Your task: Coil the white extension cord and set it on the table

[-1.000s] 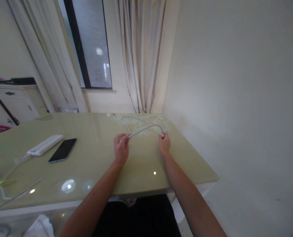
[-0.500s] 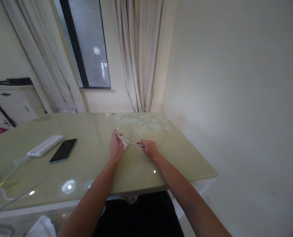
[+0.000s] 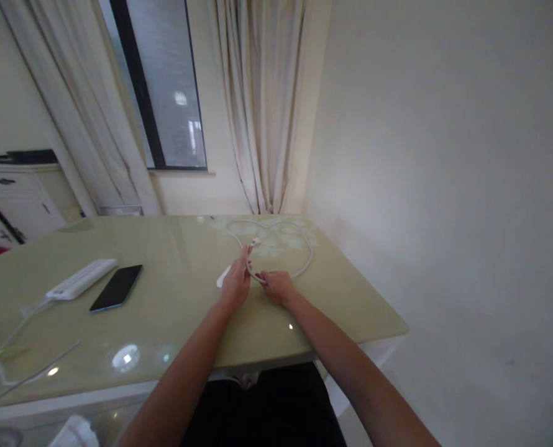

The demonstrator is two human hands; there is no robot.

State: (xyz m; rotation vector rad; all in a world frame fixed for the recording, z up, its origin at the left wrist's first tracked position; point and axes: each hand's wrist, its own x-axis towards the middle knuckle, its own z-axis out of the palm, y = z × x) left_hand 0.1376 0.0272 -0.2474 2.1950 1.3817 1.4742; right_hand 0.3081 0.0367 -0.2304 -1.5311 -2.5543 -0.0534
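Observation:
A white cable (image 3: 312,251) runs in a wide loop over the far part of the table, and both hands grip it. My left hand (image 3: 237,282) is closed around the cable near its end; the white plug (image 3: 256,241) sticks out beyond the fingertips. Just to the right, my right hand (image 3: 276,285) pinches the same cable, which bends in a short curve between the two hands. Partly hidden behind my left hand, a flat white piece (image 3: 223,277), perhaps a charger, lies on the table.
A black phone (image 3: 117,288) lies on the glossy table (image 3: 183,248) to the left, beside a white power strip (image 3: 81,279) whose cord trails to the front left. Another thin cable end (image 3: 62,355) rests near the front edge. A wall (image 3: 444,186) borders the right side.
My left hand has moved right, towards my right hand, carrying the plug end and bending the cable between them. The flat white piece now shows on the left hand's other side.

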